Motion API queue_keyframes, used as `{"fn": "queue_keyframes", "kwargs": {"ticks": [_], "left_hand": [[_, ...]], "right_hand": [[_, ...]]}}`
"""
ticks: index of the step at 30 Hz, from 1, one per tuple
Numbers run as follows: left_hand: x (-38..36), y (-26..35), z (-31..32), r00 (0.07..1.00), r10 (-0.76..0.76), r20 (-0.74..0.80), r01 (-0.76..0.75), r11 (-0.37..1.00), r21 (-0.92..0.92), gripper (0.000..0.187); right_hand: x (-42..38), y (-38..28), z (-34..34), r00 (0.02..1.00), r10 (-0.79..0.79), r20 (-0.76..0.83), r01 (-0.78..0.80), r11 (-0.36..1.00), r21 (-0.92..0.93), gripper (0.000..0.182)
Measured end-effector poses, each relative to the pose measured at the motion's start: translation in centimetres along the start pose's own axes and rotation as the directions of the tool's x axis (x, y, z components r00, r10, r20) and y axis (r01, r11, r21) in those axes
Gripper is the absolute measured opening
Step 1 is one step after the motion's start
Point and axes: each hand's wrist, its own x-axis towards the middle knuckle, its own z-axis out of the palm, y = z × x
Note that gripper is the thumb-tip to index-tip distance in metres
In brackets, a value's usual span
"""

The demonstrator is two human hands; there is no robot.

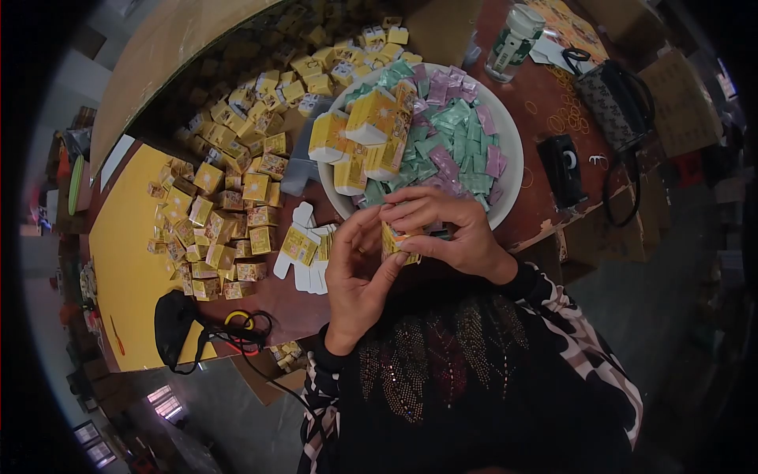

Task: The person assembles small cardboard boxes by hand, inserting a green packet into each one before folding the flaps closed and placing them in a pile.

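Between my two hands is a small yellow carton [392,239], mostly covered by the fingers. My left hand [355,272] grips it from the left, thumb against its lower side. My right hand [450,233] closes on its top and right side. Just beyond the hands stands a white basin [513,158] full of green packets [454,118] and purple packets [442,164]. Several larger yellow cartons [371,118] rest on the basin's left part. Left of my left hand lie flat, unfolded cartons [300,246], printed yellow with white flaps.
Many small yellow boxes [225,225] are heaped on the left, spilling from a big cardboard box [166,67]. A black pouch with a cord [175,328] lies front left. At right are a bottle [513,43], rubber bands [564,107], a black case [562,170] and a handbag [616,103].
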Motion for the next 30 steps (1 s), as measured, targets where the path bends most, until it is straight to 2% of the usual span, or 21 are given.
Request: {"fn": "queue_keyframes", "kwargs": {"ticks": [2, 6, 8, 12, 14, 15, 18, 20, 21, 23, 24, 26, 30], "left_hand": [[0.0, 0.2, 0.1, 1.000, -0.012, 0.001, 0.012, 1.000, 0.020, 0.063], [0.3, 0.8, 0.2, 0.996, -0.088, -0.002, 0.088, 0.994, 0.063, 0.063], [0.3, 0.9, 0.1, 0.993, -0.120, -0.010, 0.120, 0.990, 0.078, 0.063], [0.1, 0.6, 0.0, 0.987, -0.162, -0.019, 0.163, 0.980, 0.113, 0.063], [0.0, 0.6, 0.1, 0.982, -0.187, -0.030, 0.189, 0.976, 0.108, 0.063], [0.0, 0.6, 0.1, 0.982, -0.187, -0.031, 0.189, 0.977, 0.101, 0.062], [0.0, 0.4, 0.0, 0.984, -0.178, -0.019, 0.179, 0.981, 0.074, 0.059], [-0.1, 0.2, 0.1, 0.986, -0.169, -0.004, 0.169, 0.984, 0.054, 0.057], [-0.1, 0.1, 0.2, 0.989, -0.148, -0.003, 0.148, 0.989, 0.022, 0.053], [0.0, -0.2, 0.1, 0.992, -0.126, -0.002, 0.126, 0.992, -0.010, 0.049], [-0.1, -0.5, -0.1, 0.997, -0.079, 0.007, 0.078, 0.997, 0.023, 0.045], [0.0, -0.5, -0.3, 0.999, -0.031, 0.016, 0.031, 0.998, 0.057, 0.040], [0.1, -0.5, -0.3, 0.996, -0.075, 0.043, 0.073, 0.996, 0.044, 0.030]], "right_hand": [[0.1, 0.1, -0.1, 0.999, 0.033, -0.021, -0.031, 0.995, 0.091, 0.021], [0.1, 0.4, 0.0, 0.998, 0.043, -0.038, -0.037, 0.987, 0.156, 0.013], [0.0, 0.2, 0.0, 0.989, 0.129, -0.074, -0.103, 0.951, 0.291, 0.008], [-0.2, 0.4, 0.2, 0.975, 0.205, -0.087, -0.172, 0.942, 0.289, 0.007], [-0.3, 0.4, 0.3, 0.932, 0.336, -0.133, -0.267, 0.888, 0.375, 0.008], [-0.4, 0.4, 0.3, 0.932, 0.337, -0.133, -0.268, 0.888, 0.375, 0.008], [-0.5, 0.6, 0.3, 0.942, 0.309, -0.132, -0.253, 0.911, 0.327, 0.009], [-0.4, 0.8, 0.2, 0.979, 0.168, -0.114, -0.141, 0.965, 0.219, 0.008], [-0.3, 0.9, 0.0, 0.979, 0.169, -0.114, -0.141, 0.966, 0.219, 0.008], [0.1, 1.2, -0.4, 0.996, -0.048, -0.078, 0.051, 0.998, 0.027, 0.009], [0.3, 1.3, -0.6, 0.996, -0.049, -0.077, 0.051, 0.998, 0.028, 0.009], [0.5, 1.3, -0.8, 0.979, -0.202, -0.035, 0.200, 0.979, -0.041, 0.010], [0.3, 1.5, -1.1, 0.968, -0.251, -0.019, 0.248, 0.962, -0.116, 0.011]]}}
